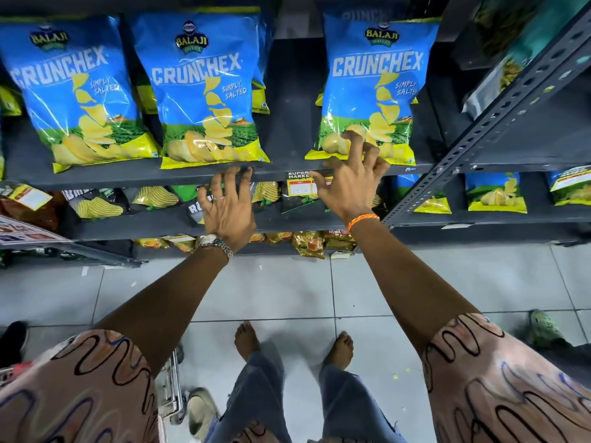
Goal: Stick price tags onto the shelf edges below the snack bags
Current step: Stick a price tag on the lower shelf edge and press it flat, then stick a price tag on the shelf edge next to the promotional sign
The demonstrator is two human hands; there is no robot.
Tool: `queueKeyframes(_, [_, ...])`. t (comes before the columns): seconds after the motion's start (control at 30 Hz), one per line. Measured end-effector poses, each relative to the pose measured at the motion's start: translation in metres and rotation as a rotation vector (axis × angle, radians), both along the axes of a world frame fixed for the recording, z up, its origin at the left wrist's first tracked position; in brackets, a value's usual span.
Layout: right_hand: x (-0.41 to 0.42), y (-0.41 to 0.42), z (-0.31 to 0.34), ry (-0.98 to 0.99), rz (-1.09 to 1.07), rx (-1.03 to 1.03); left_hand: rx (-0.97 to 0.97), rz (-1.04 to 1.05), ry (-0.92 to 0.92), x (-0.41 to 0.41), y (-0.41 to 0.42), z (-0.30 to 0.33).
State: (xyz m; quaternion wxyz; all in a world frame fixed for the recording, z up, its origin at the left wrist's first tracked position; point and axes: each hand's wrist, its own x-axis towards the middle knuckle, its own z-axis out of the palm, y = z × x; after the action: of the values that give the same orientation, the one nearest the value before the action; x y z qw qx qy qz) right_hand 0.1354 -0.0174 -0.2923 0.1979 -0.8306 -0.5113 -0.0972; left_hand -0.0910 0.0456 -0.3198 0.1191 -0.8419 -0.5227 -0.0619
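Nearest to us, at six o'clock, we are seeing two bare feet point(246, 342) standing on the pale floor tiles point(287, 289), with patterned sleeves at the lower corners. Our forearms are reaching up toward twelve o'clock. The left hand point(228, 207), wearing a watch point(216, 243) and a ring, is spreading its fingers loosely open, its fingertips lying at the dark shelf edge point(144, 177) and gripping nothing that we can see. The right hand point(350, 183), with an orange wristband point(361, 219), is hovering at about one o'clock from the left one with its fingers curled and apart; whether a fingertip is pressing anything we cannot tell. Just left of that hand, a price tag point(300, 183) is sitting on the shelf edge, partly hidden by the thumb, its print too blurred to read. Farther back, three blue snack bags are standing on the shelf: one at ten o'clock point(73, 91), one at twelve point(204, 91), and one at one o'clock point(377, 87), whose lower corner the right fingers are overlapping. At three o'clock a perforated metal upright point(499, 113) is slanting across.
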Motion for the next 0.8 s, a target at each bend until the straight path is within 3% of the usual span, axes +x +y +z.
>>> queueKeyframes(0.27, [0.005, -0.037, 0.023, 0.126, -0.066, 0.231, -0.03, 0.002, -0.067, -0.014, -0.002, 0.023])
queueKeyframes(0.33, [-0.064, 0.0, 0.063, 0.176, 0.216, 0.299, 0.096, 0.291, -0.135, -0.102, -0.006, 0.062])
queueKeyframes(0.53, [-0.098, 0.014, 0.076, 0.265, 0.248, 0.299, -0.146, 0.416, -0.386, -0.126, 0.005, 0.079])
queueKeyframes(0.63, [-0.179, 0.056, 0.091, 0.27, 0.377, 0.275, -0.222, 0.493, -0.454, -0.212, 0.039, 0.079])
queueKeyframes(0.8, [-0.313, 0.119, 0.084, 0.235, 0.526, 0.105, -0.41, 0.789, -0.887, -0.334, 0.081, 0.065])
